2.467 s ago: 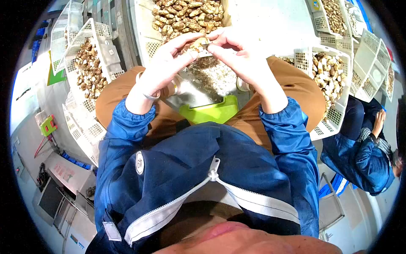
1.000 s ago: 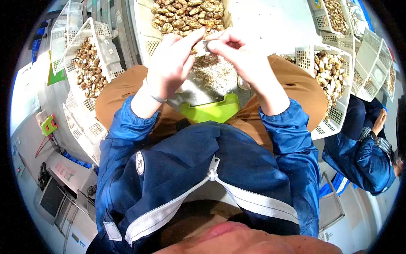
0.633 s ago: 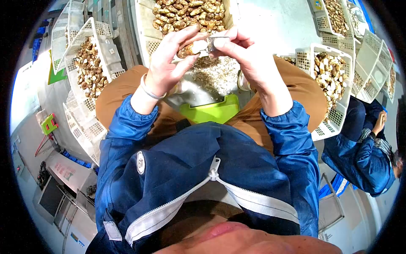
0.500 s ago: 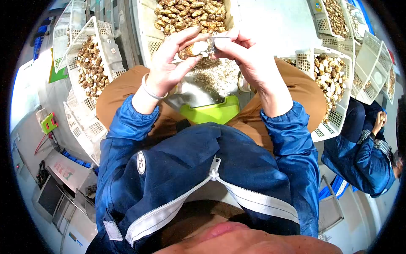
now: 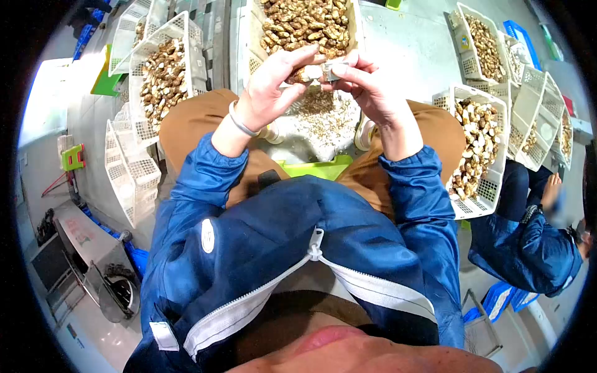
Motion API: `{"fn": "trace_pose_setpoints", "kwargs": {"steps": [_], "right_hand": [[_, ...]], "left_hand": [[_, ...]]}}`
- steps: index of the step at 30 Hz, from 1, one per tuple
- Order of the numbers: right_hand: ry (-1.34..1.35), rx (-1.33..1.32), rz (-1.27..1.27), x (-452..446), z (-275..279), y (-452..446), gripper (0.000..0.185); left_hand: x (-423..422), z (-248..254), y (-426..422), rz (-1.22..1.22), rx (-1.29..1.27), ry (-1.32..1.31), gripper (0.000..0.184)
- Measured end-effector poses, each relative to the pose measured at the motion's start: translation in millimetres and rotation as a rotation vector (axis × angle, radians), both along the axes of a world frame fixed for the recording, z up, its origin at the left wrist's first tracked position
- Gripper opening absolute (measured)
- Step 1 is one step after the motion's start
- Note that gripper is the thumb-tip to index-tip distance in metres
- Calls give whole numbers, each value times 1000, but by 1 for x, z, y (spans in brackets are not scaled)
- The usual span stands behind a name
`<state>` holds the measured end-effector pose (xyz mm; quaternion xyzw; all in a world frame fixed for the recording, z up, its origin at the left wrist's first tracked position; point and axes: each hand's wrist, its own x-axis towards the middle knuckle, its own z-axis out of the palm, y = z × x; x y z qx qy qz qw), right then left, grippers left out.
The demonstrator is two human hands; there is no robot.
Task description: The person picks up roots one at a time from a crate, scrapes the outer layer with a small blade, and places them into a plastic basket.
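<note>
In front of my knees, my left hand [image 5: 268,84] is closed around a brown-and-white mushroom [image 5: 306,74], its pale end turned to the right. My right hand [image 5: 377,93] pinches a small, thin metal blade [image 5: 333,70] against or very near that pale end; exact contact is hard to make out. Just beyond both hands stands a white plastic crate [image 5: 253,38] heaped with similar brown mushrooms [image 5: 305,26]. Below the hands, pale trimmings [image 5: 323,127] lie scattered on the floor between my shoes.
A light green stool [image 5: 318,169] is under me. To my left stands a crate of mushrooms [image 5: 163,84] beside stacked crates [image 5: 132,177]. Another filled crate [image 5: 479,146] is by my right knee, with more crates behind it. A co-worker in blue [image 5: 525,252] sits at right.
My view has shifted, so surroundings sit differently in it. Both hands stay together at the mushroom, the right thumb and fingers slightly repositioned on the blade. The co-worker's hands have moved slightly.
</note>
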<state>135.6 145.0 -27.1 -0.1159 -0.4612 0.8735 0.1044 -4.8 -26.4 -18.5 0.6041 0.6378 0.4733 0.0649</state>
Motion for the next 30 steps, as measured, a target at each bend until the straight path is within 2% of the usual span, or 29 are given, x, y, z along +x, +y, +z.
{"fn": "trace_pose_setpoints", "kwargs": {"steps": [1,3,4,5,6,7,9,11,12,15,16,17,19,20,21,22,23,24,25,26,27,29,30], "right_hand": [[8,2,-9,4,-3,-8,13],[-39,264,-32,10,-19,-27,17],[-109,460,-8,13,-30,-32,18],[-180,655,11,17,-42,-36,20],[-185,897,25,22,-42,-43,22],[-192,1139,35,26,-43,-49,24],[-248,1079,95,28,-62,-56,27],[-307,1079,151,31,-58,-65,29],[-291,1170,199,31,-65,-65,30],[-370,1326,224,36,-68,-73,27],[-400,1299,200,39,-81,-74,27],[-454,1284,177,42,-81,-75,27],[-404,1257,127,49,-90,-74,26],[-509,1231,149,50,-100,-71,25],[-602,1114,181,54,-64,-80,24],[-591,1191,146,54,-69,-80,24],[-578,1271,108,53,-73,-78,23],[-588,1162,98,52,-63,-80,23],[-557,1179,51,50,-60,-82,24],[-547,1106,64,47,-55,-79,25],[-538,1023,76,44,-51,-77,26],[-536,946,38,37,-54,-70,27],[-512,892,30,33,-70,-61,27]], "left_hand": [[8,1,-10,32,-15,-84,59],[17,9,-38,198,3,-32,54],[20,10,-51,274,56,-254,48],[14,19,-74,416,-35,-264,47],[11,31,-90,446,135,-417,44],[3,46,-111,616,160,-440,42],[-22,65,-157,717,328,-615,35],[-51,68,-202,889,352,-550,32],[-63,63,-223,923,342,-561,32],[-119,2,-286,1058,241,-689,30],[-139,-25,-308,1010,130,-790,28],[-149,-45,-312,1050,217,-997,28],[-159,-73,-308,1136,262,-1070,34],[-174,-94,-312,1128,264,-1065,38],[-188,-114,-320,1130,261,-1063,42],[-186,-118,-313,1201,284,-973,55],[-204,-132,-315,1271,264,-1000,63],[-227,-157,-317,1257,241,-878,65],[-215,-138,-299,1241,217,-755,66],[-199,-121,-274,1280,243,-834,63],[-210,-130,-266,1181,199,-863,61],[-208,-110,-220,963,169,-877,60],[-207,-93,-194,889,33,-822,54]]}}
